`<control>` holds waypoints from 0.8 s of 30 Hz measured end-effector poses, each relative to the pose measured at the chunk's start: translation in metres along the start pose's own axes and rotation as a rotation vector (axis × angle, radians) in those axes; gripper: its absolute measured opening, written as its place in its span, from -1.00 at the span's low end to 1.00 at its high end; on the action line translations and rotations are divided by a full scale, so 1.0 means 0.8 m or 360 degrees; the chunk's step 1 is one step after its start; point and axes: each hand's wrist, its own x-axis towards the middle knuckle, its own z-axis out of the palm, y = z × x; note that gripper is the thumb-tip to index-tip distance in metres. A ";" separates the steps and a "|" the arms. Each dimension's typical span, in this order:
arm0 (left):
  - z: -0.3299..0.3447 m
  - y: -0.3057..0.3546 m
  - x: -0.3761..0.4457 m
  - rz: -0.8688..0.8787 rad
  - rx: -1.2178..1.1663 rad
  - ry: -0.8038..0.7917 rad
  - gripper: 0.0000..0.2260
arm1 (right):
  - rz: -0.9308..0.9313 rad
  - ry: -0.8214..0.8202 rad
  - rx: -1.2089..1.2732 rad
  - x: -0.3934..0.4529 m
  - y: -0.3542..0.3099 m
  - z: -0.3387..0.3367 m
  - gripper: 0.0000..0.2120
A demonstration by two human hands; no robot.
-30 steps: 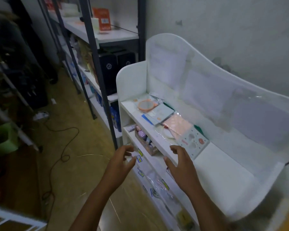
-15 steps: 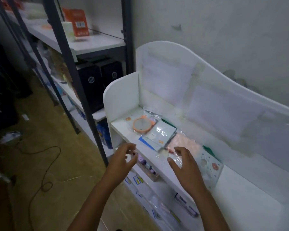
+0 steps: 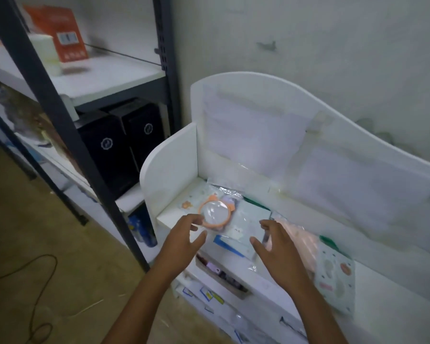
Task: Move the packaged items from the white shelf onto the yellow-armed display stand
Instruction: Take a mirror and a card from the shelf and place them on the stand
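Nowhere legible print; orange-ringed packet [image 3: 213,215] by left hand [image 3: 181,240], barcoded orange box [image 3: 60,33].

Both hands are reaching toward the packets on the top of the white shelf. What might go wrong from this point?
1. The packets overlap: lifting the orange-ring packet or the pale blue packet may drag neighbours off the white shelf edge.
2. The clear wrapping looks slippery, and the left hand and right hand are open, holding nothing yet.
3. The dotted packet lies near the front edge.

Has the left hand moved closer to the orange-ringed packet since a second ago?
Yes. The left hand has moved forward over the white shelf's front edge, its fingertips now at the orange-ringed packet.
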 end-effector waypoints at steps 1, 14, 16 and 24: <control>0.000 -0.002 0.011 -0.0005 -0.0010 -0.0003 -0.72 | -0.0004 0.0004 -0.0014 0.008 0.000 0.002 -0.59; 0.033 -0.028 0.114 -0.0349 0.0431 -0.0052 -0.61 | 0.0015 -0.0027 0.0024 0.093 0.020 0.020 -0.58; 0.040 -0.033 0.124 -0.0432 0.0586 -0.0144 -0.53 | 0.0059 -0.0017 0.0034 0.097 0.023 0.021 -0.57; 0.044 -0.047 0.150 -0.0522 0.0595 -0.0243 -0.46 | 0.0205 0.0210 -0.0017 0.089 0.023 0.027 -0.60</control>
